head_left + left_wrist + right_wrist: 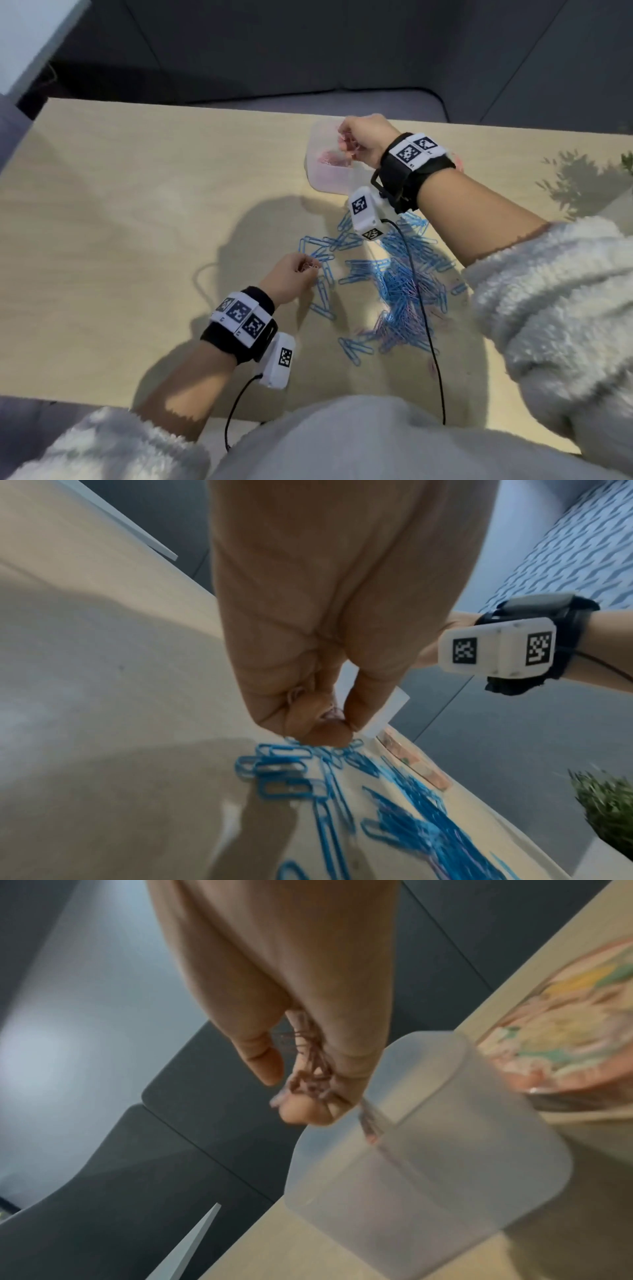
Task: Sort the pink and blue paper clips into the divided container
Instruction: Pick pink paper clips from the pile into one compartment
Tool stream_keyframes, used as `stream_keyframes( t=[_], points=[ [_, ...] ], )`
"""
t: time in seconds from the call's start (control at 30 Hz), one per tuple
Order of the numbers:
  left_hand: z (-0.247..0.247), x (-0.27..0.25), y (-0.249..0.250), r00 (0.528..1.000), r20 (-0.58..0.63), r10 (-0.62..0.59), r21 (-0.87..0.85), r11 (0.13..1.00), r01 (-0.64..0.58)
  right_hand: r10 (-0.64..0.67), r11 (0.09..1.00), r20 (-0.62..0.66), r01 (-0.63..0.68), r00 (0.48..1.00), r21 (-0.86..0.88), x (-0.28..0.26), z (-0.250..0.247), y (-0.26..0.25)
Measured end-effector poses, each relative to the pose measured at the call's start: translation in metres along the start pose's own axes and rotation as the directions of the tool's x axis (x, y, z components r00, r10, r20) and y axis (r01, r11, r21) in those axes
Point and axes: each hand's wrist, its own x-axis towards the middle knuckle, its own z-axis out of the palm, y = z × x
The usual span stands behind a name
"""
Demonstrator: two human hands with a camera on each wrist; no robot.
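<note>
The right hand [368, 137] is above the divided container [320, 178], which stands at the far side of the table [137, 205]. Its fingers are curled around a small bunch of pink paper clips [310, 1074], and the bunch hangs over the compartment where some pink clips [334, 157] already lie. It looks that this bunch is about to be dropped there.

The left hand [291, 277] is low at the near-left edge of the pile. Its thumb and fingertips pinch a few pink clips [310, 265], just above the blue paper clips [394, 274] on the table.

By these views, the task is only partly done. Pink clips are going into one compartment, and that part seems well advanced, because the pile on the table is now mostly blue. Still, some pink clips [385, 322] are mixed in the nearer part of the pile, so the picking of pink is not finished.

The blue part seems not started. No blue clips are visible in the container, but the second compartment is partly hidden behind the right wrist, so this cannot be told for sure. The large spread of blue clips is still to be moved.
</note>
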Motion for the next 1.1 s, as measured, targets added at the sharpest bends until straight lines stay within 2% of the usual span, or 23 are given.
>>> stream_keyframes(
  t=[0.1, 0.17, 0.27, 0.43, 0.5, 0.6, 0.77, 0.83, 0.87, 0.9, 0.97, 1.0, 1.1],
  points=[
    [-0.015, 0.012, 0.010, 0.999, -0.044, -0.017, -0.029, 0.999, 0.016, 0.094, 0.989, 0.035, -0.098, 0.995, 0.111, 0.011, 0.008, -0.003],
    [-0.027, 0.024, 0.023, 0.997, -0.076, -0.002, 0.001, 1.000, 0.003, 0.148, 0.988, 0.048, -0.150, 0.988, 0.041, 0.014, 0.010, -0.004],
    [-0.040, 0.047, 0.055, 0.983, -0.154, 0.104, 0.110, 0.990, -0.087, 0.155, 0.988, 0.099, -0.155, 0.983, -0.010, 0.020, 0.006, 0.000],
    [-0.047, 0.094, 0.115, 0.929, -0.256, 0.266, 0.358, 0.919, -0.164, 0.020, 1.000, 0.071, -0.019, 0.997, -0.019, -0.011, -0.009, 0.003],
    [-0.047, 0.114, 0.128, 0.930, -0.251, 0.269, 0.419, 0.896, -0.147, -0.047, 0.999, 0.047, 0.048, 0.998, -0.015, -0.033, -0.019, 0.009],
    [-0.044, 0.137, 0.136, 0.936, -0.242, 0.254, 0.558, 0.826, -0.079, -0.097, 0.988, 0.042, 0.101, 0.994, -0.117, -0.061, -0.044, 0.025],
    [-0.032, 0.146, 0.132, 0.960, -0.167, 0.225, 0.681, 0.731, -0.053, -0.091, 0.967, -0.017, 0.084, 0.996, -0.241, -0.095, -0.093, 0.067],
    [-0.028, 0.138, 0.131, 0.955, -0.140, 0.262, 0.668, 0.737, -0.104, -0.114, 0.899, -0.041, 0.085, 0.993, -0.429, -0.100, -0.109, 0.090],
    [-0.026, 0.132, 0.129, 0.940, -0.148, 0.308, 0.643, 0.752, -0.145, -0.134, 0.830, -0.056, 0.081, 0.989, -0.552, -0.101, -0.117, 0.102],
    [-0.022, 0.125, 0.126, 0.903, -0.173, 0.394, 0.612, 0.761, -0.215, -0.153, 0.744, -0.072, 0.067, 0.986, -0.664, -0.102, -0.123, 0.114],
    [-0.008, 0.106, 0.113, 0.788, -0.222, 0.575, 0.583, 0.726, -0.365, -0.170, 0.605, -0.071, 0.047, 0.983, -0.795, -0.110, -0.129, 0.135],
    [0.002, 0.094, 0.104, 0.779, -0.181, 0.600, 0.594, 0.698, -0.400, -0.172, 0.577, -0.042, 0.066, 0.984, -0.814, -0.114, -0.128, 0.144],
    [0.037, 0.056, 0.070, 0.867, 0.120, 0.484, 0.640, 0.630, -0.441, -0.205, 0.509, 0.144, 0.231, 0.968, -0.829, -0.125, -0.120, 0.168]
  ],
)
